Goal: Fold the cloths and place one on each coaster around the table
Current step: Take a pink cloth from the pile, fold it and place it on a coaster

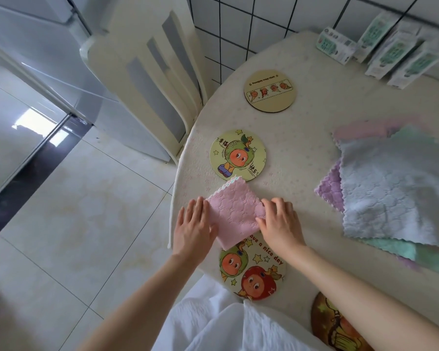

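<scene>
- Two hands work in the head view, both on a folded pink cloth [236, 214] at the lower centre of the frame.
- We see the left hand [193, 224] lying flat on the cloth's left edge, fingers straight and pressed together.
- Our right hand [280, 224] sits on the cloth's right edge with its fingers bent and slightly spread; we cannot tell whether the thumb pinches the fabric.
- We find the pink cloth on the table [314, 138], between two coasters. Its top corner reaches the middle coaster [238, 157] and its bottom corner overlaps the near coaster [254, 272].
- We count two more: a far coaster [270, 91] at upper centre and a dark coaster [335, 325] at the bottom right, partly behind the right forearm. Both are bare.
- A pile of cloths [390, 193] lies unfolded at the right edge, pale grey on top, with purple, green and pink edges showing beneath.
- We note a chair [147, 72] at upper centre-left, cartons [390, 51] at upper right, tiled floor [86, 211] on the left, and a white garment [213, 325] at the bottom.
</scene>
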The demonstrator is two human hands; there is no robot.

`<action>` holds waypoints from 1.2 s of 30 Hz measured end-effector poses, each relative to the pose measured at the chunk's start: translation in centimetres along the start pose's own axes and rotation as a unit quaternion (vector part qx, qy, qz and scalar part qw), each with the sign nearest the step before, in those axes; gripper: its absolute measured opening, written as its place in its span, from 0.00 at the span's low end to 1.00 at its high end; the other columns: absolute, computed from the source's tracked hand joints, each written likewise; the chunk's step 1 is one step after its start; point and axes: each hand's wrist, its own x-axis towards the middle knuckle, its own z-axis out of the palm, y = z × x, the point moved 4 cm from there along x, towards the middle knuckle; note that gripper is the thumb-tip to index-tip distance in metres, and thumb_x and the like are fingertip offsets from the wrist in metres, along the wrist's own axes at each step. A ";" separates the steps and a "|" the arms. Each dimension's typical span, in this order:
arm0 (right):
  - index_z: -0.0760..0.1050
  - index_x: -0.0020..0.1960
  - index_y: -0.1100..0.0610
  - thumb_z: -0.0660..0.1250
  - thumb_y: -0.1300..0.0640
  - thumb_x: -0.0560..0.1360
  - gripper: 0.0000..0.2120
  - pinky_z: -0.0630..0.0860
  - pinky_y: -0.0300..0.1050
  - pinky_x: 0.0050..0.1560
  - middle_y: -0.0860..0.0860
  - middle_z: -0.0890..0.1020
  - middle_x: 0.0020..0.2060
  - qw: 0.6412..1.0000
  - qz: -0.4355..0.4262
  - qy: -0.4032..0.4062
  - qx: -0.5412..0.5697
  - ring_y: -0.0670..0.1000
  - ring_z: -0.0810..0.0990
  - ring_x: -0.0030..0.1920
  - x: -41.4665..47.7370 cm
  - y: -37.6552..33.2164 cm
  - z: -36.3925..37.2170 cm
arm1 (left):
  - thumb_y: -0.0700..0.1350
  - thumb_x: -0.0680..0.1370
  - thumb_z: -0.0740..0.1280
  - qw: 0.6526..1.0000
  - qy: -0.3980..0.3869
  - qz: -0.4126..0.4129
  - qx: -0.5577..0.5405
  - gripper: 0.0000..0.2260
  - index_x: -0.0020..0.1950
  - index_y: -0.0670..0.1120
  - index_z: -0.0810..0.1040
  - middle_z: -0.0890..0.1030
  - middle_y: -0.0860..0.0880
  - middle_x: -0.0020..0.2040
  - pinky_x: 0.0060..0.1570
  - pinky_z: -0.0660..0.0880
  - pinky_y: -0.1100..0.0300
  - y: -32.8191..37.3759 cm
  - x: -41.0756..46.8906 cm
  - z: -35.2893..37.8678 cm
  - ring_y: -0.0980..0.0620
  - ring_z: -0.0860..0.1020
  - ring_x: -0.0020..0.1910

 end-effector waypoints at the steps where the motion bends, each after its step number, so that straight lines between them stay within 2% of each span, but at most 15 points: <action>1: 0.69 0.64 0.56 0.63 0.47 0.75 0.21 0.73 0.47 0.49 0.55 0.73 0.56 1.000 0.021 -0.003 0.013 0.56 0.72 0.53 -0.1 0.1 -0.1 | 0.54 0.75 0.68 1.000 0.009 0.002 -0.001 0.29 0.71 0.40 0.68 0.71 0.43 0.70 0.69 0.63 0.45 0.0 0.2 -0.2 0.41 0.68 0.70; 4: 0.69 0.61 0.57 0.64 0.48 0.75 0.19 0.74 0.46 0.50 0.55 0.75 0.56 0.995 0.064 -0.027 0.072 0.55 0.73 0.53 -0.1 0.4 -0.2 | 0.49 0.73 0.71 0.998 0.051 0.000 -0.038 0.18 0.60 0.42 0.78 0.80 0.46 0.59 0.60 0.73 0.48 -0.3 1.1 -1.3 0.43 0.76 0.59; 7: 0.69 0.60 0.58 0.66 0.51 0.75 0.17 0.75 0.46 0.49 0.54 0.76 0.54 0.981 0.103 -0.069 0.151 0.53 0.74 0.51 0.5 0.6 -0.2 | 0.47 0.74 0.70 0.995 0.038 -0.036 -0.088 0.10 0.53 0.45 0.79 0.80 0.49 0.50 0.51 0.74 0.54 -0.8 2.4 -2.0 0.47 0.75 0.51; 11: 0.70 0.58 0.58 0.68 0.55 0.73 0.16 0.76 0.45 0.47 0.51 0.77 0.49 0.950 0.153 -0.120 0.243 0.51 0.76 0.47 1.2 0.8 -0.3 | 0.44 0.74 0.69 0.966 -0.039 -0.138 -0.215 0.12 0.56 0.46 0.75 0.76 0.51 0.51 0.49 0.70 0.58 -1.3 4.1 -2.3 0.49 0.72 0.53; 13: 0.73 0.55 0.59 0.68 0.55 0.73 0.14 0.75 0.42 0.42 0.50 0.77 0.45 0.938 0.169 -0.149 0.262 0.50 0.76 0.44 1.6 1.0 -0.4 | 0.42 0.72 0.71 0.949 -0.104 -0.173 -0.241 0.13 0.56 0.45 0.76 0.76 0.50 0.49 0.45 0.71 0.61 -1.6 5.0 -2.2 0.49 0.73 0.51; 16: 0.73 0.50 0.58 0.68 0.55 0.72 0.10 0.67 0.35 0.32 0.50 0.77 0.42 0.929 0.165 -0.183 0.276 0.47 0.74 0.39 1.9 1.1 -0.7 | 0.42 0.71 0.72 0.930 -0.182 -0.187 -0.260 0.11 0.52 0.46 0.78 0.77 0.48 0.47 0.37 0.71 0.62 -2.0 5.9 -2.2 0.50 0.74 0.44; 19: 0.72 0.49 0.56 0.67 0.55 0.72 0.08 0.70 0.38 0.37 0.50 0.77 0.42 0.905 0.169 -0.203 0.333 0.48 0.75 0.41 2.3 1.6 -1.7 | 0.43 0.70 0.73 0.895 -0.201 -0.205 -0.341 0.07 0.46 0.47 0.79 0.79 0.48 0.47 0.45 0.76 0.56 -2.7 6.7 -3.1 0.49 0.76 0.46; 21: 0.72 0.52 0.54 0.67 0.54 0.72 0.10 0.73 0.41 0.42 0.49 0.78 0.44 0.885 0.177 -0.200 0.382 0.48 0.77 0.45 3.1 2.2 -3.1 | 0.39 0.71 0.72 0.835 -0.213 -0.217 -0.459 0.07 0.48 0.43 0.79 0.80 0.43 0.50 0.48 0.78 0.58 -2.6 7.3 -4.5 0.48 0.78 0.49; 24: 0.73 0.48 0.53 0.70 0.58 0.71 0.08 0.78 0.49 0.48 0.49 0.79 0.41 0.862 0.184 -0.149 0.448 0.50 0.79 0.44 5.9 3.6 -5.5 | 0.33 0.72 0.70 0.727 -0.223 -0.216 -0.612 0.10 0.52 0.36 0.76 0.80 0.38 0.52 0.51 0.80 0.60 -2.1 9.5 -7.0 0.45 0.80 0.51; 26: 0.73 0.44 0.53 0.71 0.62 0.71 0.08 0.78 0.50 0.46 0.51 0.78 0.39 0.839 0.196 -0.099 0.497 0.51 0.79 0.39 8.3 4.7 -7.2 | 0.33 0.72 0.70 0.691 -0.203 -0.212 -0.661 0.09 0.52 0.35 0.76 0.81 0.39 0.50 0.50 0.80 0.59 -1.6 12.2 -8.3 0.46 0.81 0.49; 30: 0.74 0.45 0.52 0.70 0.63 0.72 0.08 0.78 0.43 0.42 0.53 0.81 0.42 0.803 0.211 -0.050 0.555 0.50 0.81 0.37 13.9 7.4 -10.1 | 0.31 0.73 0.68 0.658 -0.149 -0.204 -0.710 0.06 0.49 0.36 0.77 0.80 0.41 0.46 0.49 0.80 0.59 0.3 18.7 -10.2 0.47 0.80 0.45; 33: 0.74 0.46 0.53 0.70 0.63 0.72 0.08 0.79 0.46 0.44 0.54 0.82 0.44 0.798 0.213 -0.028 0.563 0.52 0.82 0.39 18.3 9.6 -11.6 | 0.33 0.73 0.70 0.665 -0.135 -0.206 -0.706 0.08 0.51 0.36 0.77 0.81 0.41 0.49 0.51 0.80 0.56 1.6 23.7 -11.1 0.45 0.81 0.48; 36: 0.74 0.45 0.55 0.71 0.63 0.72 0.07 0.79 0.49 0.45 0.55 0.81 0.42 0.786 0.221 -0.010 0.577 0.53 0.81 0.38 22.3 11.3 -12.6 | 0.35 0.72 0.71 0.669 -0.123 -0.211 -0.702 0.11 0.53 0.38 0.77 0.81 0.40 0.52 0.53 0.79 0.53 2.6 28.4 -11.4 0.44 0.81 0.51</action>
